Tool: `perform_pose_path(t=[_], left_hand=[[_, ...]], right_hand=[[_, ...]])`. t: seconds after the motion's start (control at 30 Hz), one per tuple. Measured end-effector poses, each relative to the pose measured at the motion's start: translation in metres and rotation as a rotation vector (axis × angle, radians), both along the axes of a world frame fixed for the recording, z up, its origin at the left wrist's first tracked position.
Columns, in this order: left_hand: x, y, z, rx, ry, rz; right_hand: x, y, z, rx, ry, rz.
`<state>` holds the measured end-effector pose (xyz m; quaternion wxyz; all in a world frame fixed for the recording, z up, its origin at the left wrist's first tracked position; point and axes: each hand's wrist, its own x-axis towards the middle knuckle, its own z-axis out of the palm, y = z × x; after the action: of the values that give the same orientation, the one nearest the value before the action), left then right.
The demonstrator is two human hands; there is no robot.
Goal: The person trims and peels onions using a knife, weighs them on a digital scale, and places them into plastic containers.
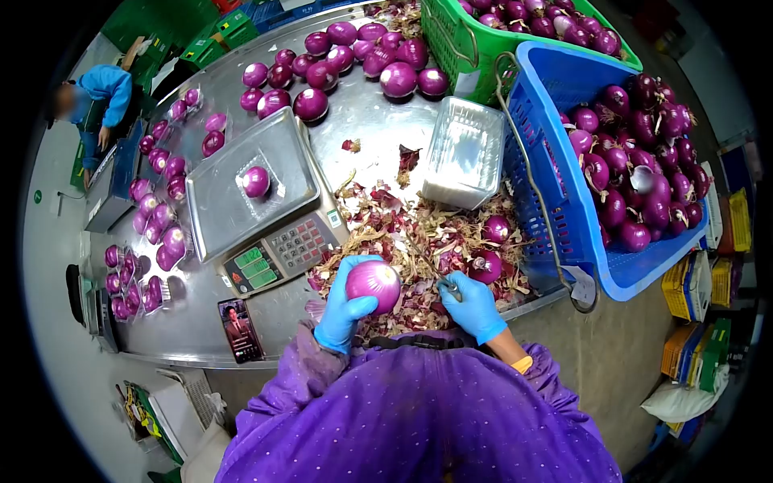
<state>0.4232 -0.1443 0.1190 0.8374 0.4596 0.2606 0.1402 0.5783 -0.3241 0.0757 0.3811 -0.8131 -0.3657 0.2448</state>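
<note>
My left hand (348,302), in a blue glove, is closed around a peeled purple onion (374,286), its pale end facing up. My right hand (471,306), also gloved in blue, is closed on a slim dark metal tool (430,267) that points away from me; its exact kind is too small to tell. Beneath both hands spreads a heap of dry onion skins (386,233). Two onions lie in the skins near my right hand, one an onion with its root end showing (485,266), the other a little farther off (496,229).
A scale (282,253) carries one onion (256,182) in a clear tray. Stacked clear trays (465,149) stand beside a blue crate (555,161) of onions; a green crate (455,52) is behind. Loose and packed onions, a phone (240,331) and another person (105,88) are leftward.
</note>
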Motion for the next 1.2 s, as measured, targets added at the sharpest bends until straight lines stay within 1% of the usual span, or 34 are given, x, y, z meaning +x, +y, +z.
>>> perform_pose_path(t=[0.07, 0.1, 0.17, 0.2, 0.23, 0.27, 0.3, 0.37, 0.43, 0.5, 0.57, 0.7, 0.73, 0.8, 0.83, 0.9, 0.93, 0.97, 1.0, 1.03, 1.07, 1.1, 1.13, 1.17, 1.2], left_hand=[[0.005, 0.003, 0.008, 0.099, 0.055, 0.005], [0.005, 0.004, 0.011, 0.119, 0.082, 0.003], [0.001, 0.011, 0.008, 0.443, 0.08, 0.014], [-0.002, 0.018, 0.008, 0.438, 0.055, 0.068], [-0.006, 0.03, 0.013, 0.516, 0.04, 0.14], [-0.011, 0.05, 0.017, 0.572, 0.051, 0.243], [-0.016, 0.072, 0.021, 0.62, 0.058, 0.337], [-0.023, 0.122, 0.043, 0.768, 0.063, 0.527], [-0.022, 0.179, 0.044, 0.935, 0.13, 0.656], [-0.015, 0.226, 0.048, 0.986, 0.287, 0.631], [-0.005, 0.276, 0.015, 0.849, 0.337, 0.66], [0.022, 0.289, 0.006, 0.824, 0.561, 0.652], [0.021, 0.294, -0.006, 0.879, 0.608, 0.636], [0.016, 0.31, -0.026, 0.902, 0.616, 0.565], [0.013, 0.312, -0.026, 0.915, 0.623, 0.53], [-0.002, 0.312, -0.016, 0.954, 0.595, 0.466], [-0.01, 0.315, -0.011, 1.108, 0.566, 0.483], [-0.015, 0.3, 0.018, 1.279, 0.599, 0.47], [-0.024, 0.308, 0.023, 1.332, 0.504, 0.48], [-0.03, 0.309, 0.035, 1.292, 0.376, 0.456], [-0.029, 0.297, 0.048, 1.339, 0.276, 0.496], [-0.023, 0.272, 0.071, 1.232, 0.197, 0.495], [-0.016, 0.247, 0.085, 1.091, 0.114, 0.505], [-0.008, 0.219, 0.094, 0.994, 0.069, 0.5], [0.002, 0.19, 0.096, 0.979, 0.033, 0.403]], right_hand=[[0.0, 0.016, 0.028, 0.048, 0.012, 0.001], [0.0, 0.023, 0.031, 0.082, -0.002, 0.023], [-0.002, 0.031, 0.036, 0.222, 0.067, 0.026], [-0.001, 0.032, 0.031, 0.259, 0.105, 0.036], [0.001, 0.032, 0.039, 0.252, 0.125, 0.047], [0.003, 0.026, 0.034, 0.178, 0.209, 0.026], [0.003, 0.021, 0.028, 0.161, 0.233, -0.011], [0.002, 0.014, 0.029, 0.004, 0.392, -0.079], [-0.004, 0.015, 0.023, 0.039, 0.401, -0.076], [-0.009, 0.014, 0.02, 0.028, 0.424, -0.069], [-0.013, 0.018, 0.02, -0.011, 0.469, -0.053], [-0.014, 0.019, 0.031, -0.067, 0.413, -0.056], [-0.014, 0.017, 0.03, -0.047, 0.415, -0.064], [-0.014, 0.012, 0.022, -0.003, 0.424, -0.072], [-0.015, 0.011, 0.017, 0.011, 0.385, -0.061], [-0.016, 0.006, 0.009, 0.038, 0.307, -0.044], [-0.013, 0.004, 0.009, -0.005, 0.316, -0.01], [-0.014, -0.001, -0.007, 0.119, 0.219, -0.011], [-0.015, -0.004, -0.004, 0.11, 0.241, -0.022], [-0.016, -0.008, 0.001, 0.094, 0.261, -0.042], [-0.016, -0.017, -0.005, 0.113, 0.283, -0.073], [-0.015, -0.026, -0.012, 0.137, 0.306, -0.095], [-0.012, -0.033, 0.0, 0.127, 0.534, -0.211], [-0.009, -0.043, -0.002, 0.159, 0.477, -0.284], [-0.003, -0.051, 0.004, 0.181, 0.459, -0.371]])
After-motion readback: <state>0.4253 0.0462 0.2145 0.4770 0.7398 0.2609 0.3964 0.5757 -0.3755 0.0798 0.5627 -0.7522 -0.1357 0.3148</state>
